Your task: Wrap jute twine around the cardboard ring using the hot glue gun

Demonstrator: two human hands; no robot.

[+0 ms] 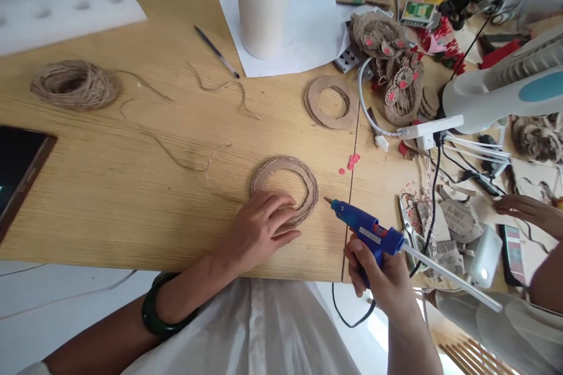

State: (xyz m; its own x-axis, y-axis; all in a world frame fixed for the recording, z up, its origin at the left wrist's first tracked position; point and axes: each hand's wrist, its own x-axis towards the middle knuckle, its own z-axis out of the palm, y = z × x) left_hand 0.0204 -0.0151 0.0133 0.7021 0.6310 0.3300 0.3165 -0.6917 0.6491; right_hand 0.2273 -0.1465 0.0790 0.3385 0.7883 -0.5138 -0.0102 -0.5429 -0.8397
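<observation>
A flat cardboard ring (310,181) with cord-like layers around its edge lies near the table's front edge. My left hand (264,222) rests on its lower left side, fingers stretched out and apart. In my right hand (387,284) is a blue hot glue gun (369,227), gripped by its handle. Its nozzle points left, just off the ring's right side and not touching it. A long whitish glue stick (455,280) sticks out of the gun's back. Loose twine (176,161) trails over the wood left of the ring.
Behind lie a second cardboard ring (313,106), a pen (215,50) and a white bottle (263,14) on paper. A twine coil (73,85) sits at left. Red paper dots (353,161), scissors (407,225), cables and scraps crowd the right, beside another person's hand (528,211).
</observation>
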